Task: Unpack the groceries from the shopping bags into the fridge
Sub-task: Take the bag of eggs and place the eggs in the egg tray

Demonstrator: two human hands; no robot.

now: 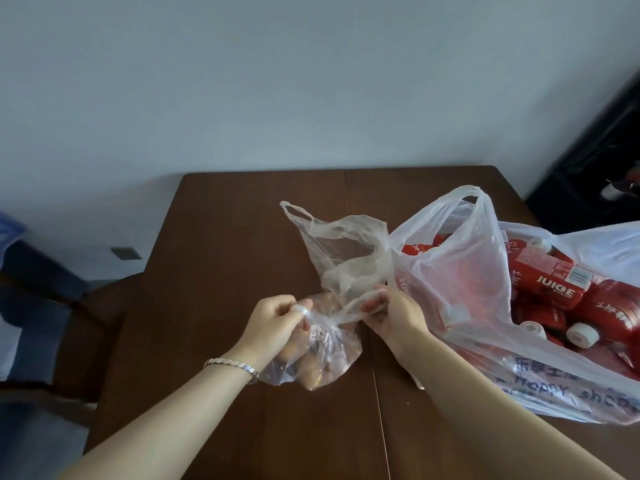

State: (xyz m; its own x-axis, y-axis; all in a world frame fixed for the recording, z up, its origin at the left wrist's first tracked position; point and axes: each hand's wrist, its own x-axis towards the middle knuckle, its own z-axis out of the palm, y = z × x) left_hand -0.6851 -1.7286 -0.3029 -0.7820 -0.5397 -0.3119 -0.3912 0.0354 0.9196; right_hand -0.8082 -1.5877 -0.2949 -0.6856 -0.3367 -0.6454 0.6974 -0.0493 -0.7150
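A small clear plastic bag (322,355) with brownish round items inside lies on the brown table (214,265), its top tied in a knot. My left hand (277,320) pinches the knot from the left. My right hand (391,313) pinches a twisted handle strand of the same bag from the right. Behind it stands a limp, crumpled clear bag (343,258). At the right lies a large white shopping bag (467,271) holding several red juice bottles (554,282) with white caps.
A dark wooden chair (93,323) stands at the table's left side. Something blue (20,271) sits at the far left. A black unit (595,161) stands against the wall at the right. The pale wall rises behind the table.
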